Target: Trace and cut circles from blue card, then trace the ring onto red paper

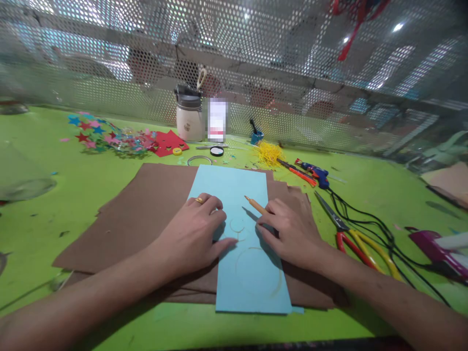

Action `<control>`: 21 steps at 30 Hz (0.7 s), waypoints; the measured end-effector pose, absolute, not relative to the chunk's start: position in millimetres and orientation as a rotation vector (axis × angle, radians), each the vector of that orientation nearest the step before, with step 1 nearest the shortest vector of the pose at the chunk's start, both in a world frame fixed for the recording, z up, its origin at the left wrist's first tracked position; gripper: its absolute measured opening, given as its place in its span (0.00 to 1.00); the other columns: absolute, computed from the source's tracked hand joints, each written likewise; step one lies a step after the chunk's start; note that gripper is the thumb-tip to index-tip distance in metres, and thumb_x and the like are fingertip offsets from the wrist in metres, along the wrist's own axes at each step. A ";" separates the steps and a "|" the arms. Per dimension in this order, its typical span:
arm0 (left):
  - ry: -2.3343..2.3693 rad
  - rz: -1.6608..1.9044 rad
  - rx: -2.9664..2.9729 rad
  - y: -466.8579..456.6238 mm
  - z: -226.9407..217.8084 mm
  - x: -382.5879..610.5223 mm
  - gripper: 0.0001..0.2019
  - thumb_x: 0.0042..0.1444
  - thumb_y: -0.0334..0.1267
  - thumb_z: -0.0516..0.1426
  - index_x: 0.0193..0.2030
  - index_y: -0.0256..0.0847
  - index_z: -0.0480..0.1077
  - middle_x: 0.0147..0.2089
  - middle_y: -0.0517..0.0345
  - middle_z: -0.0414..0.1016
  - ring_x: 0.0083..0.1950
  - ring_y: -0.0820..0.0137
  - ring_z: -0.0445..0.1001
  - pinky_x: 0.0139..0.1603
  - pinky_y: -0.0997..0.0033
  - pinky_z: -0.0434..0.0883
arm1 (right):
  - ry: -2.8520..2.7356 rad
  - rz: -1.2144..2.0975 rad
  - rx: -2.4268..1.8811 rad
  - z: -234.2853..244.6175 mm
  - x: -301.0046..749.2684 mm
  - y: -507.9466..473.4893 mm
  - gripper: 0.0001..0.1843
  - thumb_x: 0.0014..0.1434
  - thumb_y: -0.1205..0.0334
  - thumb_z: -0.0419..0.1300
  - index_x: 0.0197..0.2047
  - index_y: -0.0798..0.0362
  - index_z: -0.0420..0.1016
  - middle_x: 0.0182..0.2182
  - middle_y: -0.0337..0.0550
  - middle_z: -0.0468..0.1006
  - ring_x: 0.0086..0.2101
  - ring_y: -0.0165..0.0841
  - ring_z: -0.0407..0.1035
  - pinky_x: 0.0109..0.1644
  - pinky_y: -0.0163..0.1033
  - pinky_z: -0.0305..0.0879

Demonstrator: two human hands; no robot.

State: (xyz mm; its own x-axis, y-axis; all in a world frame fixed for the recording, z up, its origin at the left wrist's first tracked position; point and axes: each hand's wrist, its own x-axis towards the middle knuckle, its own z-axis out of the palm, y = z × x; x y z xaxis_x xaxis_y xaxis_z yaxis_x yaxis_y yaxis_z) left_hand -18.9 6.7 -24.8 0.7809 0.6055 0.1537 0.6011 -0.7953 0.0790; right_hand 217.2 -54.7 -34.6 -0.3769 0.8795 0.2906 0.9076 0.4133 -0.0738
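Observation:
A long light-blue sheet of paper (pixel 234 185) lies over brown sheets, with faint circles and short curved lines drawn on it. My left hand (pixel 199 234) rests on its left side, fingers bent and thumb stretched out apart from them near the small drawn circle. In my right hand (pixel 288 229), at the sheet's right side, is a tan pencil (pixel 257 205). The pencil's tip points up and left, lifted off the paper, and its shadow falls on the blue surface below.
Brown sheets (pixel 120 229) cover the middle of the green table (pixel 73 312). To the right lie scissors (pixel 341 226), a blue glue gun (pixel 318 173), black cords and a purple tool (pixel 435 248). Behind stand a white bottle (pixel 189 119), yellow shreds (pixel 268 153) and star garlands (pixel 109 136).

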 end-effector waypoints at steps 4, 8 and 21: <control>1.011 0.145 2.931 3.1 -24.6 -17.4 0.25 0.53 0.57 0.63 0.43 0.34 0.74 0.45 0.42 0.72 0.50 0.48 0.68 0.51 0.47 0.69 | -2.427 -0.119 -1.549 -32.5 210.5 -36.2 0.12 0.63 0.70 0.55 0.45 0.51 0.79 0.35 0.45 0.68 0.38 0.39 0.60 0.45 0.46 0.56; 1.093 0.145 2.965 8.5 -30.8 -16.4 0.14 0.62 0.45 0.58 0.43 0.34 0.73 0.45 0.43 0.72 0.48 0.52 0.70 0.50 0.50 0.69 | -2.564 0.018 -1.373 -45.7 208.1 -14.0 0.22 0.60 0.81 0.50 0.53 0.56 0.74 0.40 0.49 0.68 0.42 0.40 0.59 0.43 0.43 0.59; 1.041 0.284 2.874 19.6 -19.8 -29.5 0.16 0.62 0.42 0.55 0.53 0.37 0.70 0.51 0.45 0.73 0.52 0.54 0.70 0.54 0.54 0.68 | -2.397 0.170 -1.495 -32.6 223.4 -35.1 0.15 0.61 0.68 0.60 0.52 0.52 0.75 0.45 0.49 0.72 0.45 0.41 0.66 0.53 0.51 0.62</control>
